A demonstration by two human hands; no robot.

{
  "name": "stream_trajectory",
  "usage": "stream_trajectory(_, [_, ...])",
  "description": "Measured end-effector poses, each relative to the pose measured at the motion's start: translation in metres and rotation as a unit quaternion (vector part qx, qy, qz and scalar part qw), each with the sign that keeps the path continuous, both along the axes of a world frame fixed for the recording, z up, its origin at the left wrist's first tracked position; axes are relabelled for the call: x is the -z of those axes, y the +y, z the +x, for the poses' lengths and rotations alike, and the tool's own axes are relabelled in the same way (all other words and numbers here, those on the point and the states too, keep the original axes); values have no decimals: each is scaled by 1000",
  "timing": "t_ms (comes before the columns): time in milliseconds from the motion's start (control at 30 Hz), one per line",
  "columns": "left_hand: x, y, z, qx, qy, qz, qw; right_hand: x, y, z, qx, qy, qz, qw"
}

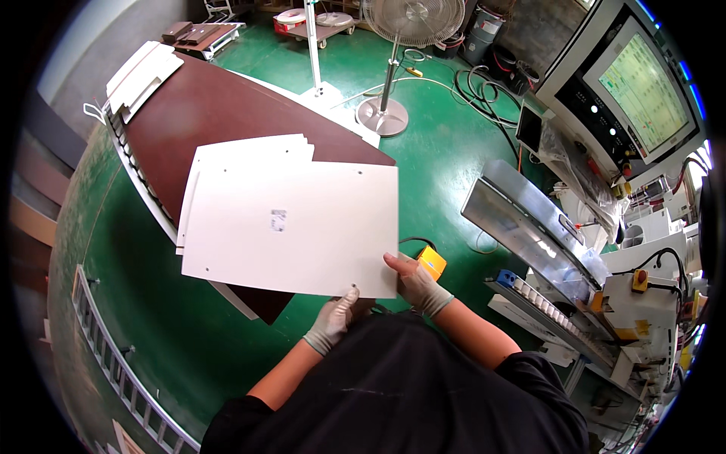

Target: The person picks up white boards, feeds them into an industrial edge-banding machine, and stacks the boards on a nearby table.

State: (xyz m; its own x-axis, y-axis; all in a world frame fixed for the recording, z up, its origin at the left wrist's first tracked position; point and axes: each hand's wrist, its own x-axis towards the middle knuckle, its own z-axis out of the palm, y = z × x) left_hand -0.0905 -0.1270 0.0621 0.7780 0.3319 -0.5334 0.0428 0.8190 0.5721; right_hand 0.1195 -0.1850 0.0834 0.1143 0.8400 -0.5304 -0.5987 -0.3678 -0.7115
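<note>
Both of my hands wear pale gloves and grip a white panel (302, 219) along its near edge. My left hand (333, 319) pinches the middle of that edge, its thumb on top beside a small hole. At the near right corner my right hand (418, 284) holds on, thumb on the upper face and fingers underneath, out of sight. The panel has small holes near its corners and a small printed label (278, 220) at its middle. Beneath its far left part, other white panels (253, 148) lie on a long brown tabletop (227, 98).
More white panels (144, 79) are stacked at the tabletop's far left end. A standing fan (384, 113) and a white post (313, 53) rise beyond it. To the right are a machine with a screen (643, 91), a metal-covered unit (522, 219) and a yellow foot pedal (432, 262).
</note>
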Motion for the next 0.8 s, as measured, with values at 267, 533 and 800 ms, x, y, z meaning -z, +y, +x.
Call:
stream_trajectory(267, [6,54,-76,-358,-69,-155,918,3,-39,18,162,-95,-35,982])
stream_trajectory(533, [-8,28,-35,-259,-88,-256,927,4,-147,54,303,-316,-64,897])
stream_trajectory(800, [-9,44,88,79,-218,-170,958,19,-283,17,560,-376,5,738])
